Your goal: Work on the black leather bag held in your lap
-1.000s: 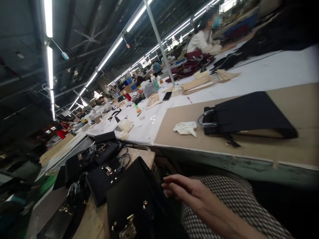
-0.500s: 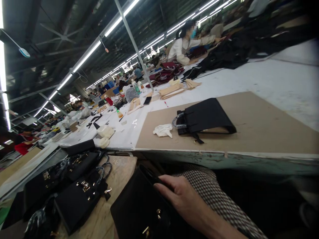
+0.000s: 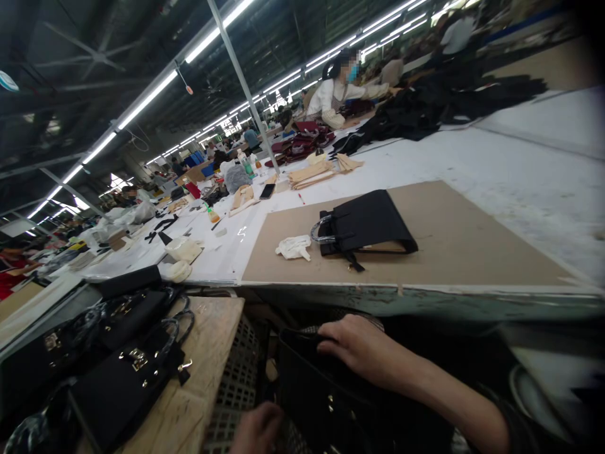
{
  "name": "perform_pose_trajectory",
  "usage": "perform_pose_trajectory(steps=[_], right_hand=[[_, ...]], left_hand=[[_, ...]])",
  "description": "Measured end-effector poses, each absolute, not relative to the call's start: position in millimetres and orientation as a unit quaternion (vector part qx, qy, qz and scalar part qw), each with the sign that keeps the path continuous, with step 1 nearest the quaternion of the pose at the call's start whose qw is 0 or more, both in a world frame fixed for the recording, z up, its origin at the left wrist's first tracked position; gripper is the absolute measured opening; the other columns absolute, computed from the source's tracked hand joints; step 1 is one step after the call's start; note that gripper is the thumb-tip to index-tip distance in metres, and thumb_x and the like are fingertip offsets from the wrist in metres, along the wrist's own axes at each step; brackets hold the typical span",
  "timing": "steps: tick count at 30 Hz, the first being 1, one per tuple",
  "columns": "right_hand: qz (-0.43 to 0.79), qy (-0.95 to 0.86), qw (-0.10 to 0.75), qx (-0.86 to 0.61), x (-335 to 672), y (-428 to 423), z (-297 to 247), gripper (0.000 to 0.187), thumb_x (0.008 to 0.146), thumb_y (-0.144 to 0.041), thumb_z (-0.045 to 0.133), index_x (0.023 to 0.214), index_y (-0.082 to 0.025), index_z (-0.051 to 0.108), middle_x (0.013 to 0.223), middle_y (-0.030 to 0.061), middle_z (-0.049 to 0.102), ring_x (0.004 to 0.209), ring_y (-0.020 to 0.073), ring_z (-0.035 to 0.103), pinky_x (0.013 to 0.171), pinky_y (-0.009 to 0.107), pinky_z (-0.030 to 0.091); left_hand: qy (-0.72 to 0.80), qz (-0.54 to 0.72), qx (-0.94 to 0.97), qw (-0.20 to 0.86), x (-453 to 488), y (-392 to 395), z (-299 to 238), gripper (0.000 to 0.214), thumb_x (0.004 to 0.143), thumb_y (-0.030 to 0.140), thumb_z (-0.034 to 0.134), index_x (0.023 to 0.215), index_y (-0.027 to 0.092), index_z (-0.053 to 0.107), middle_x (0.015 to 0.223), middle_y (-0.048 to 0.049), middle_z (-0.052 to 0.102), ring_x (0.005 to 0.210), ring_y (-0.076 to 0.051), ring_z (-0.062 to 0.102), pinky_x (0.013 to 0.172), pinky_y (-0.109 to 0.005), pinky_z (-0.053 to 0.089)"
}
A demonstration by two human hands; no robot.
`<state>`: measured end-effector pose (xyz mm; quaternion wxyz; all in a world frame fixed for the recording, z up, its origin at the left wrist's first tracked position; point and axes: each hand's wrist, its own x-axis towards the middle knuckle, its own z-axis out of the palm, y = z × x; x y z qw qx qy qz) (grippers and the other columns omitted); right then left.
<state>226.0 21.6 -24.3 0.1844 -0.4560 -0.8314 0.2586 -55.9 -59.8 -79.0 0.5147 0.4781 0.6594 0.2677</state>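
Handbag held low in the lap, below the desk edge.
Right hand grips the top edge of the black structured leather handbag; left hand, at 7 o'clock, touches its side, grip unclear. It looks stiff, moderately light, smooth; the rigid top rim seems the safest hold.

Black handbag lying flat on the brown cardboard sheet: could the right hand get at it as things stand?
Probably yes: the black handbag lies uncovered near the table edge, nothing standing before it, though the right hand is occupied on another black bag.
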Motion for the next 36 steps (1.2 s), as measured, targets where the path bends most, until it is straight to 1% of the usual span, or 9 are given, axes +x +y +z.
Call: perform_pose_trajectory(steps=[2, 5, 9, 11, 15, 19, 24, 33, 36], right_hand=[[0.248, -0.836, 0.154, -0.465, 225.6, 21.8, -38.3, 0.018, 0.094, -0.027, 0.061, 0.079, -0.019, 0.070, 0.077, 0.0047, 0.074, 0.076, 0.0237, 0.069, 0.060, 0.027, 0.034], [0.242, -0.840, 0.130, -0.468, 219.3, 21.8, -54.3, 0.019, 0.094, -0.028, 0.062, 0.079, -0.019, 0.069, 0.077, 0.0054, 0.074, 0.077, 0.0240, 0.069, 0.059, 0.028, 0.032], [0.253, -0.841, 0.120, -0.463, 213.8, 25.1, -60.0, 0.017, 0.094, -0.028, 0.061, 0.080, -0.020, 0.069, 0.077, 0.0045, 0.074, 0.075, 0.0228, 0.069, 0.058, 0.027, 0.031], [0.260, -0.838, 0.120, -0.464, 215.1, 26.8, -60.6, 0.015, 0.094, -0.027, 0.062, 0.084, -0.019, 0.069, 0.080, 0.0051, 0.074, 0.077, 0.0231, 0.069, 0.060, 0.028, 0.033], [0.279, -0.819, 0.127, -0.486, 222.1, 26.5, -65.7, 0.010, 0.092, -0.026, 0.063, 0.093, -0.021, 0.071, 0.085, 0.0049, 0.074, 0.081, 0.0238, 0.068, 0.064, 0.028, 0.036], [0.286, -0.788, 0.142, -0.527, 226.2, 24.3, -74.7, 0.011, 0.090, -0.026, 0.064, 0.099, -0.024, 0.069, 0.087, 0.0042, 0.074, 0.083, 0.0246, 0.067, 0.066, 0.029, 0.039], [0.299, -0.753, 0.189, -0.555, 225.0, 21.9, -86.2, 0.019, 0.088, -0.025, 0.066, 0.106, -0.024, 0.061, 0.087, 0.0021, 0.072, 0.083, 0.0244, 0.067, 0.068, 0.030, 0.042], [0.321, -0.725, 0.310, -0.525, 225.5, 14.6, -103.3, 0.014, 0.088, -0.016, 0.066, 0.098, -0.023, 0.060, 0.093, -0.0013, 0.068, 0.086, 0.0183, 0.063, 0.075, 0.027, 0.045], [0.303, -0.734, 0.315, -0.520, 225.2, 12.4, -103.7, 0.009, 0.089, -0.016, 0.064, 0.094, -0.022, 0.061, 0.091, -0.0007, 0.066, 0.084, 0.0183, 0.062, 0.073, 0.027, 0.044]], left_hand=[[0.681, 0.276, 0.491, 0.467, -62.5, -42.0, -65.7, 0.034, 0.088, 0.046, 0.062, 0.104, 0.016, 0.064, 0.095, -0.0057, 0.072, 0.084, -0.021, 0.067, 0.076, -0.033, 0.053], [0.653, 0.335, 0.553, 0.395, -56.0, -11.1, -28.0, 0.042, 0.085, 0.050, 0.063, 0.112, 0.018, 0.061, 0.111, -0.0075, 0.071, 0.107, -0.024, 0.064, 0.092, -0.033, 0.049], [0.573, 0.218, 0.702, 0.361, -18.7, 29.8, 9.9, 0.037, 0.079, 0.039, 0.071, 0.113, 0.024, 0.064, 0.114, -0.0038, 0.069, 0.101, -0.021, 0.061, 0.092, -0.032, 0.045], [0.532, 0.129, 0.740, 0.389, -1.8, 50.8, 9.2, 0.036, 0.072, 0.036, 0.078, 0.104, 0.023, 0.068, 0.104, -0.0021, 0.070, 0.097, -0.020, 0.060, 0.085, -0.029, 0.045], [0.460, -0.005, 0.707, 0.538, 11.1, 87.3, -15.2, 0.036, 0.066, 0.037, 0.080, 0.094, 0.017, 0.070, 0.082, -0.0002, 0.068, 0.076, -0.015, 0.058, 0.068, -0.024, 0.044], [0.448, -0.044, 0.707, 0.546, 10.1, 102.7, -33.5, 0.030, 0.063, 0.031, 0.080, 0.088, 0.016, 0.069, 0.073, 0.0026, 0.063, 0.067, -0.012, 0.054, 0.061, -0.021, 0.040], [0.465, -0.007, 0.712, 0.526, 10.2, 96.7, -48.0, 0.034, 0.059, 0.031, 0.084, 0.083, 0.017, 0.065, 0.070, 0.0041, 0.062, 0.066, -0.012, 0.054, 0.058, -0.021, 0.038], [0.455, 0.073, 0.719, 0.520, 9.7, 80.0, -51.9, 0.024, 0.071, 0.031, 0.078, 0.087, 0.018, 0.066, 0.077, 0.0028, 0.064, 0.073, -0.013, 0.055, 0.067, -0.022, 0.042], [0.453, 0.075, 0.734, 0.500, 10.2, 79.6, -49.8, 0.022, 0.071, 0.029, 0.077, 0.083, 0.018, 0.063, 0.075, 0.0044, 0.060, 0.071, -0.012, 0.053, 0.066, -0.021, 0.040]])
